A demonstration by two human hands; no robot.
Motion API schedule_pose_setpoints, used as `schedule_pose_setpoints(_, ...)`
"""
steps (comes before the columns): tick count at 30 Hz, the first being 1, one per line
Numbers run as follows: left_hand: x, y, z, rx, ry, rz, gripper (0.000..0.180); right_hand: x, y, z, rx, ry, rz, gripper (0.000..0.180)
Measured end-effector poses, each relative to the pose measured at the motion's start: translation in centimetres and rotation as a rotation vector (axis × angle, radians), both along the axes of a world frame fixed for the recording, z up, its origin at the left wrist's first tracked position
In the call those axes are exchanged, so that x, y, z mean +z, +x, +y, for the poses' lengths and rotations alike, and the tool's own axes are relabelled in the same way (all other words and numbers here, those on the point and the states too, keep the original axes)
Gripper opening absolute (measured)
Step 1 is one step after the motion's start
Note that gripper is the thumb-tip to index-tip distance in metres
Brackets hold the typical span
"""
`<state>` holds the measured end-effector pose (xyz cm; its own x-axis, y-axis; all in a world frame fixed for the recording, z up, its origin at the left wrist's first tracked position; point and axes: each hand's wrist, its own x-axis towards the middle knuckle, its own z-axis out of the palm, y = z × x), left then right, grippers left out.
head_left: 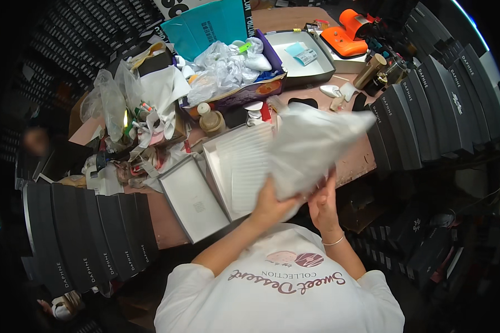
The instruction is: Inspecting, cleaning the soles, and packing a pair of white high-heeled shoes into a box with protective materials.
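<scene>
My left hand point(275, 204) is closed round the lower left part of a white, translucent wrapped bundle point(316, 147), which is tilted up and smeared by motion. What lies inside the wrapping cannot be made out. At the bundle's lower right edge, my right hand point(323, 206) holds it between thumb and raised fingers. Just left of the bundle lies an open shoebox point(214, 158), white inside, with a ribbed white sheet point(249, 166) in it. A grey-edged box lid point(194, 202), its white inside facing up, rests beside the box, nearer to me.
Dark shoeboxes stand in rows at the left point(83, 238) and right point(428, 111). Behind are a purple carton point(239, 100) of crumpled plastic, a shallow open box point(300, 64), an orange device point(347, 36) and a capped bottle point(210, 119). Loose clutter point(144, 127) covers the back left.
</scene>
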<state>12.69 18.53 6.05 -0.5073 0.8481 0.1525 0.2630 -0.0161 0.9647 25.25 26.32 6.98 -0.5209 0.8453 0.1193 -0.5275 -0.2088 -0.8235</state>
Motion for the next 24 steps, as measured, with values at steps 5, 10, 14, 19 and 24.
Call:
schedule_pose_setpoints(5,0.7,-1.7,4.5,-0.527,-0.614,0.481,0.076,-1.7,9.0,4.2,-0.322,-0.594,-0.026,0.044)
schedule_pose_setpoints(10,-3.5,-9.4,3.1,-0.411,-0.897,0.827,0.058,-3.0,9.8,4.0,-0.263,-0.33,-0.212,0.043)
schedule_pose_setpoints(14,-4.5,-16.8,-5.9,0.032,-0.729,0.725,0.041,-4.3,7.1,3.1,-0.075,-0.314,-0.249,0.048)
schedule_pose_setpoints(19,-10.5,-21.7,-20.3,0.401,-0.713,0.276,0.022,-6.0,-1.2,0.5,0.477,-0.309,-0.338,0.056)
schedule_pose_setpoints(24,-16.7,-21.8,-24.8,0.444,-0.653,-0.021,0.017,-10.4,-11.2,-2.1,0.862,0.476,-0.961,0.055)
